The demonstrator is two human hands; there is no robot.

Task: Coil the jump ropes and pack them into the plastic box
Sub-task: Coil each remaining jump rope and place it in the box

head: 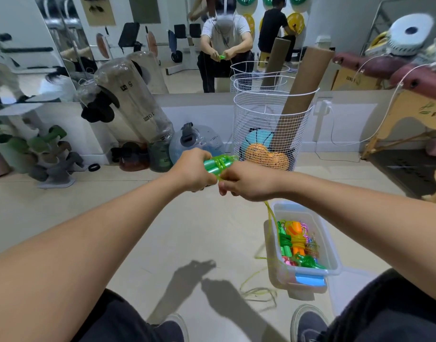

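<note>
green jump rope (218, 165) gripped by both hands, left hand (193, 170), right hand (244, 185), above bare floor (162, 230) beside plastic box (331, 255).

two hands (194, 169), one plastic box (331, 255), one wire basket (256, 114), two balls (266, 156), two shoes (308, 324)

Bright green jump-rope handles (218, 165) trail a yellow-green cord (270, 225) — clear plastic box (331, 253) holds green, orange, pink ropes.
</note>
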